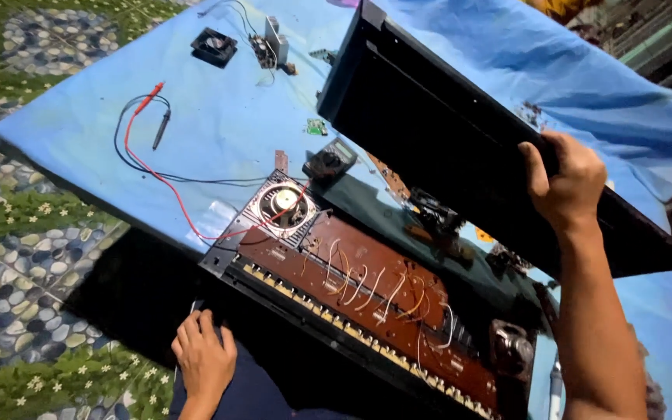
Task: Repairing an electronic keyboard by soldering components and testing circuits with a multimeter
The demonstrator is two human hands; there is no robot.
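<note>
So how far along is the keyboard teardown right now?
The keyboard already lies open, with its brown circuit board, wires and speaker exposed. In hand: the right hand holds the black cover panel lifted clear above it, while the left hand rests at the near edge. The meter and its probes lie on the blue cloth, untouched, so testing looks still to do.
</note>
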